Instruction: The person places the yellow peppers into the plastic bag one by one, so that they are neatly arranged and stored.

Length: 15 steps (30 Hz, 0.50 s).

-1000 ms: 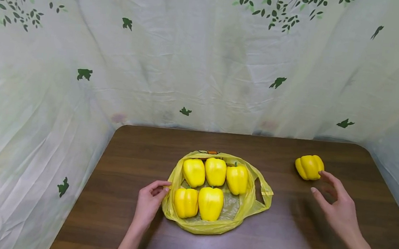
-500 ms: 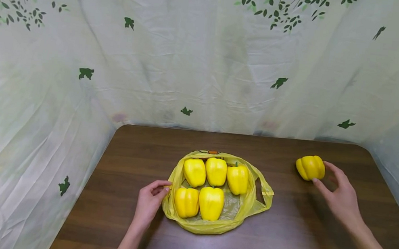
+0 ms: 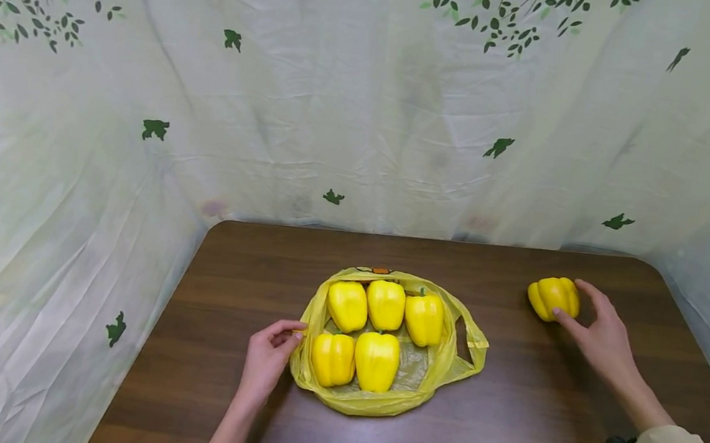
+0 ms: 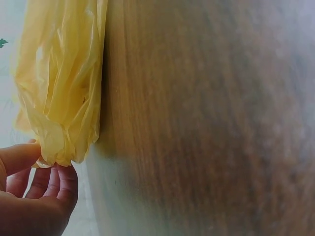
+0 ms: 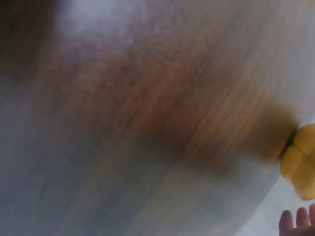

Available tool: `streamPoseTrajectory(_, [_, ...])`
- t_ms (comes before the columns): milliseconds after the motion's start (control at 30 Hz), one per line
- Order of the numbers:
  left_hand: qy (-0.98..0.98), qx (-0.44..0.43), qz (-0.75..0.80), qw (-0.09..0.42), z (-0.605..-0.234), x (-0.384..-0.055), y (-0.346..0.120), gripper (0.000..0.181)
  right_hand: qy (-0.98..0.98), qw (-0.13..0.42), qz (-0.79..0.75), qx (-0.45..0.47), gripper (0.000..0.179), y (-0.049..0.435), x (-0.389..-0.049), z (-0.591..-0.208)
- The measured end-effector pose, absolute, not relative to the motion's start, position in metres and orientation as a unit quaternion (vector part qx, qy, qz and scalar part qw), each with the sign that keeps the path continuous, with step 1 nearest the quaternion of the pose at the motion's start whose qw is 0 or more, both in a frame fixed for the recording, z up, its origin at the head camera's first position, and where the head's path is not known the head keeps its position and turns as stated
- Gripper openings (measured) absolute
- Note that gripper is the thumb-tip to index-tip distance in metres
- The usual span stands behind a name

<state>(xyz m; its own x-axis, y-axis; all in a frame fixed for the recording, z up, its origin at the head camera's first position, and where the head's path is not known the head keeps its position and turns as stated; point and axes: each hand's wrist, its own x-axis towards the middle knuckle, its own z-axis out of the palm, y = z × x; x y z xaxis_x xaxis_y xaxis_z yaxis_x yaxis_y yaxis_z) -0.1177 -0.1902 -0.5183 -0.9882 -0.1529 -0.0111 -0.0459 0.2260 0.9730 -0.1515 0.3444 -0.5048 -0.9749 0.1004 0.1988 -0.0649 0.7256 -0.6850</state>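
Observation:
In the head view my left hand (image 3: 268, 358) pinches the left edge of a yellow plastic bag (image 3: 381, 403), which lies with its mouth wide. The left wrist view shows the gathered plastic (image 4: 69, 98) between thumb and fingers. Several yellow bell peppers (image 3: 377, 362) rest inside the bag in two rows. Away to the right, another yellow bell pepper (image 3: 551, 298) lies on its side on the table. My right hand (image 3: 605, 342) grips that one from the right, thumb at the front and index finger behind; other fingertips (image 5: 301, 216) show beside it in the right wrist view.
The dark wooden table (image 3: 246, 268) has rounded far corners. Behind it hangs a pale curtain (image 3: 380, 108) with a green leaf pattern. One handle loop (image 3: 474, 353) of the bag points right, across the table.
My right hand has moved in from the right, bringing thumb and index finger around the lone bell pepper. My left hand keeps its hold on the bag.

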Motion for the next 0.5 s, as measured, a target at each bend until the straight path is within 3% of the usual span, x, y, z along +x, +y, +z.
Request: streamPoseTrajectory(500, [-0.781, 0.067, -0.619, 0.041, -0.52, -0.118, -0.191, 0.016, -0.912, 0.039, 0.407, -0.041, 0.091, 0.347, -0.17, -0.515])
